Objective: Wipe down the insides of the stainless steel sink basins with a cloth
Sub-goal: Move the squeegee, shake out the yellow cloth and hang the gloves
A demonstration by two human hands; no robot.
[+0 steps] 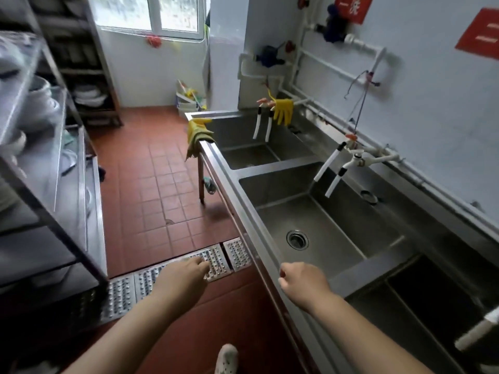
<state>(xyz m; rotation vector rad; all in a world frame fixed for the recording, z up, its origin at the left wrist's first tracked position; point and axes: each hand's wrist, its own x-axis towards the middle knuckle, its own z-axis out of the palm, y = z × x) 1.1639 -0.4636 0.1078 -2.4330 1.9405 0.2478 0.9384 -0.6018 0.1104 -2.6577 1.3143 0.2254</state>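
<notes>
No wiping seems begun yet. Left hand (189, 269) is held over the floor w/ fingers loosely curled, nothing in it; right hand (302, 279), curled and empty, is near the middle basin (318, 228) front rim. Cloth (198, 140) is draped w/ a yellow glove (199, 124) on the far basin (243, 155) corner, well apart. All basins are judged left to do.

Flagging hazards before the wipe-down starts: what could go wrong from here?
1. Neither the left hand nor the right hand appears to hold a cloth; the nearest one, the greenish cloth, hangs at the far sink corner, so wiping could start bare-handed.
2. The taps hang over the middle basin; an arm sweeping the back wall could knock them.
3. The perforated floor grate lies underfoot; a trip or slip is possible.
</notes>
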